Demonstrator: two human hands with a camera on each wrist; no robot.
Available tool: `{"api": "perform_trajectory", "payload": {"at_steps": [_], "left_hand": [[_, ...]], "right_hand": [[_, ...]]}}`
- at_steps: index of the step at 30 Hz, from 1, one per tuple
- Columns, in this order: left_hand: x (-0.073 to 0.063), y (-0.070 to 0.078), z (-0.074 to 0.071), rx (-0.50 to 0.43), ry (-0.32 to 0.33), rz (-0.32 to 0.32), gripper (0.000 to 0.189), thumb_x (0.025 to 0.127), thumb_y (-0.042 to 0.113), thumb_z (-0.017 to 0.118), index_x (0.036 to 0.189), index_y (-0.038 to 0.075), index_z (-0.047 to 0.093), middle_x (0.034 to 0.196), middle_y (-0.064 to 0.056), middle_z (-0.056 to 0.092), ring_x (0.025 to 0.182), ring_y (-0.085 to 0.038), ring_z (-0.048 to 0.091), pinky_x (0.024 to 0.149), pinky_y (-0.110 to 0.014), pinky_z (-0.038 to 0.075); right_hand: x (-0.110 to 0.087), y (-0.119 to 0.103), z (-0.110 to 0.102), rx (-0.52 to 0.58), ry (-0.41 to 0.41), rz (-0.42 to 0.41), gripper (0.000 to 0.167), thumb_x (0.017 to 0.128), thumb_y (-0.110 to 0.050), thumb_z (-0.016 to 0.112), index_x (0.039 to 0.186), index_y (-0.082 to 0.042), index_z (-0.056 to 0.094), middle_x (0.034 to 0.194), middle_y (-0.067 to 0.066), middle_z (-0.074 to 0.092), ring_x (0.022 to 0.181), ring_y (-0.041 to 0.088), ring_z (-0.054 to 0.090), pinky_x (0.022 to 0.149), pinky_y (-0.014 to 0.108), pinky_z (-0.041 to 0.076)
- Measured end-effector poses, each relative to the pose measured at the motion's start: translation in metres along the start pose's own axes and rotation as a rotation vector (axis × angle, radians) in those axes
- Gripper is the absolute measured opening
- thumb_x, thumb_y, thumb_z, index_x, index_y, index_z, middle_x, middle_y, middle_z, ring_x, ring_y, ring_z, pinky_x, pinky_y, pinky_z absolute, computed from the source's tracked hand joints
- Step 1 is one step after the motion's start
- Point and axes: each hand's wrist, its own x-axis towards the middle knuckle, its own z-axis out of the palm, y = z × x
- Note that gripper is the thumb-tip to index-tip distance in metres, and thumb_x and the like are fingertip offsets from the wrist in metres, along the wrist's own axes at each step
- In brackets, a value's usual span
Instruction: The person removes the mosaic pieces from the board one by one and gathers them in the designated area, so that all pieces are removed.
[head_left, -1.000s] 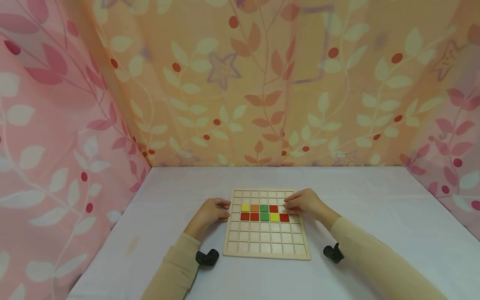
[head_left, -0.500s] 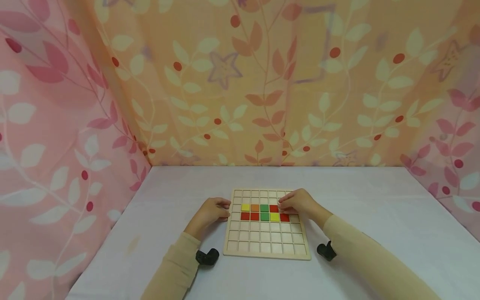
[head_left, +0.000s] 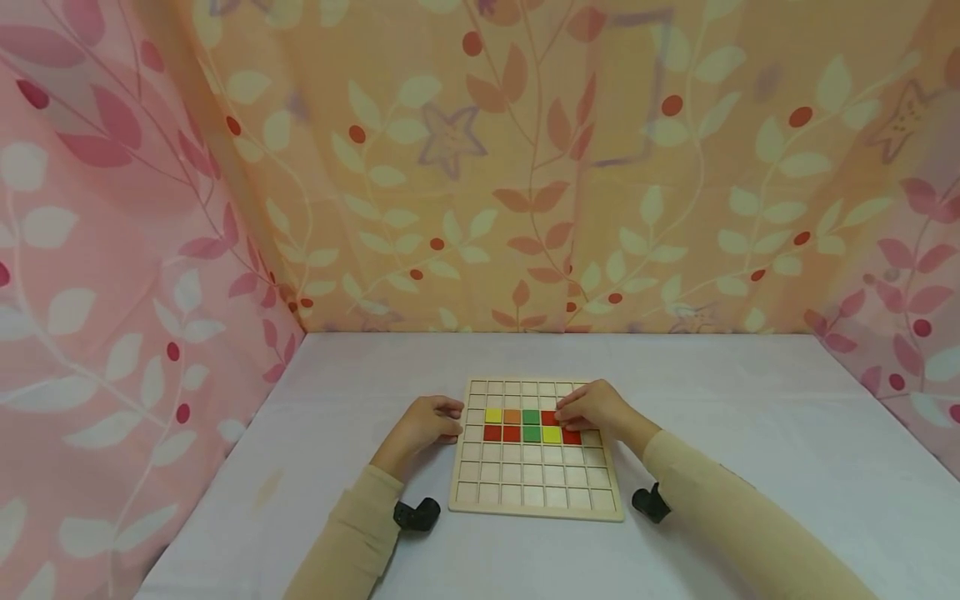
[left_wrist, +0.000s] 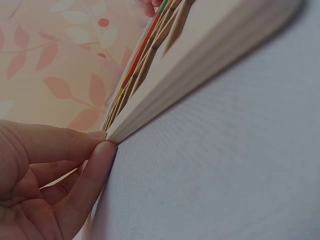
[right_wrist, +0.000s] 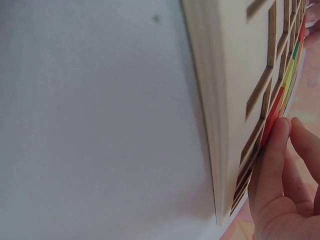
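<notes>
A square wooden grid board (head_left: 534,498) lies flat on the table, with two rows of coloured square tiles in its cells. My left hand (head_left: 420,425) pinches the board's left edge between thumb and finger, as the left wrist view shows. My right hand (head_left: 600,412) reaches over the board's right side. Its fingertips are at the right end of the upper row, overlapping a red tile (head_left: 548,417). In the right wrist view its thumb (right_wrist: 276,145) lies against a red tile (right_wrist: 273,117) of the lower row. I cannot tell whether it grips a tile.
The upper row also has a yellow tile (head_left: 492,415), an orange tile (head_left: 512,416) and a green tile (head_left: 531,417). A white cloth covers the table (head_left: 360,367). Patterned fabric walls (head_left: 420,200) stand behind it and at both sides.
My right hand has moved left, from the board's right side to the upper row's red tile, and then nearly stopped. The left hand and the board stay in place.
</notes>
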Motion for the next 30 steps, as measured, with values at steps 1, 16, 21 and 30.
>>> {"api": "perform_trajectory", "payload": {"at_steps": [1, 16, 21, 30], "left_hand": [[-0.0004, 0.0, -0.0002, -0.003, -0.001, 0.0, 0.043, 0.081, -0.012, 0.069, 0.123, -0.006, 0.064, 0.107, -0.015, 0.065, 0.08, -0.015, 0.063, 0.069, -0.028, 0.061], [-0.0005, 0.0014, -0.0007, 0.01, -0.009, 0.004, 0.042, 0.081, -0.011, 0.069, 0.123, -0.005, 0.064, 0.111, -0.016, 0.065, 0.08, -0.014, 0.063, 0.07, -0.028, 0.061], [-0.0005, 0.0006, -0.0006, 0.008, -0.001, 0.007, 0.043, 0.081, -0.012, 0.069, 0.123, -0.005, 0.064, 0.11, -0.015, 0.065, 0.081, -0.014, 0.063, 0.07, -0.028, 0.061], [-0.0016, -0.0001, -0.0007, -0.005, -0.004, 0.017, 0.043, 0.08, -0.014, 0.069, 0.122, -0.006, 0.064, 0.108, -0.016, 0.065, 0.079, -0.014, 0.063, 0.069, -0.029, 0.062]], "right_hand": [[0.0003, 0.0001, 0.0005, 0.003, 0.001, 0.003, 0.023, 0.086, -0.008, 0.076, 0.104, 0.006, 0.074, 0.085, 0.01, 0.076, 0.062, 0.011, 0.069, 0.064, 0.023, 0.06], [-0.001, -0.0026, 0.0025, -0.01, 0.018, 0.016, 0.018, 0.086, -0.008, 0.076, 0.098, 0.005, 0.073, 0.076, 0.005, 0.073, 0.056, 0.009, 0.066, 0.06, 0.021, 0.059], [0.0005, -0.0018, 0.003, 0.009, 0.021, 0.014, 0.018, 0.086, -0.007, 0.075, 0.099, 0.006, 0.073, 0.076, 0.005, 0.073, 0.057, 0.009, 0.066, 0.06, 0.022, 0.059], [0.0008, -0.0017, 0.0038, -0.019, 0.058, 0.003, 0.018, 0.087, -0.009, 0.075, 0.1, 0.003, 0.074, 0.083, 0.007, 0.075, 0.063, 0.01, 0.069, 0.064, 0.023, 0.06]]}}
